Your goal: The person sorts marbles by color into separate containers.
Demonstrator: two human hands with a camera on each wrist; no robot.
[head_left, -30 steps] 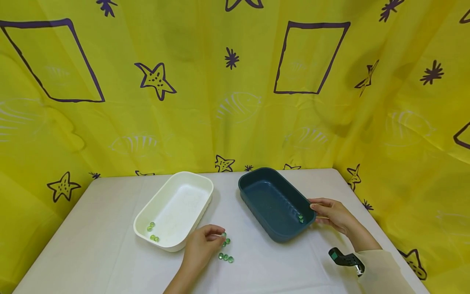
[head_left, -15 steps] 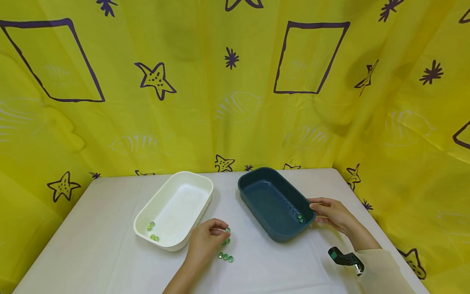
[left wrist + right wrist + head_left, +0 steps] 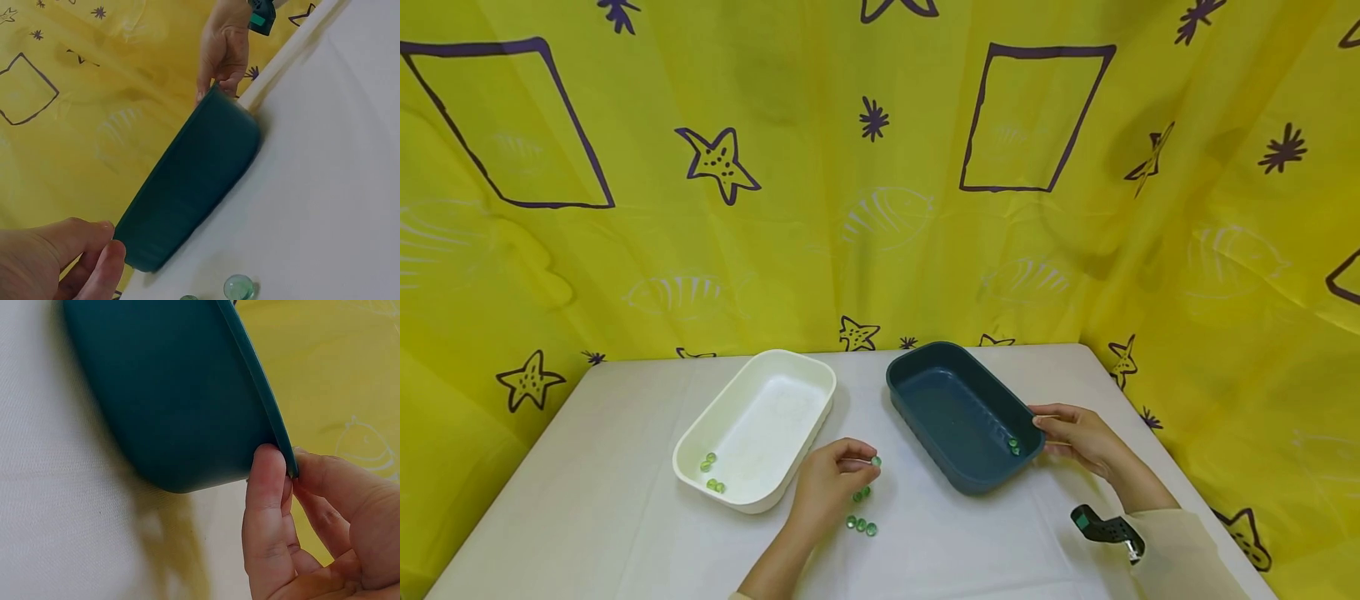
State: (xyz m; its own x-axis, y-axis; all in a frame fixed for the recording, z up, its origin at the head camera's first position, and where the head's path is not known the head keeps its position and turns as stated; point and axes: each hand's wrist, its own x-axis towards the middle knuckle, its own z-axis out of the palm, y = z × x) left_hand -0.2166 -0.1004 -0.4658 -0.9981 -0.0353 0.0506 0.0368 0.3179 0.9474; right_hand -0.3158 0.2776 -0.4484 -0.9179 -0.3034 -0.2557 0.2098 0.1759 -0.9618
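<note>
In the head view my left hand (image 3: 827,483) pinches a green glass marble (image 3: 876,461) between thumb and fingertips, above the table between two trays. From the left wrist camera, that marble is hidden by the fingers. Just below the hand, two marbles (image 3: 866,492) lie on the cloth, and a row of three marbles (image 3: 861,525) lies closer to me. My right hand (image 3: 1084,442) grips the near right corner rim of the dark teal tray (image 3: 925,433); the right wrist view shows thumb and fingers on either side of its rim (image 3: 269,406). Two green marbles (image 3: 1014,447) sit inside that tray.
A white tray (image 3: 805,454) stands left of my left hand, with several yellow-green marbles (image 3: 715,486) near its closest end. A white cloth (image 3: 947,550) covers the table. Behind and at the sides hangs a yellow patterned curtain (image 3: 805,250).
My left hand has lifted a marble from the small group and carried it up and right, toward the teal tray. The right hand has stayed on the rim.
</note>
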